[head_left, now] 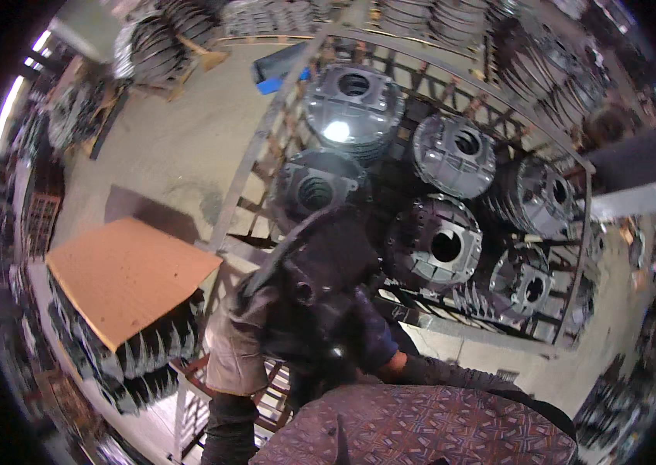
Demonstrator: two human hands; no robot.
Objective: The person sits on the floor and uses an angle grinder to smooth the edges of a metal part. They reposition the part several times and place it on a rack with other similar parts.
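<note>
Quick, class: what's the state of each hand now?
Left hand: closed on the dark metal casting, left side.
Right hand: holding the casting's right side; fingers blurred.

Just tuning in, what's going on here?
A person's gloved left hand and gloved right hand hold a dark metal casting between them, close to the body. Beyond it, an open metal crate holds stacks of grey round castings. Off to the left, a cardboard sheet lies over more dark metal parts.

Barred metal crate (260, 151) carrying stacked grey housings (452, 164).
</note>
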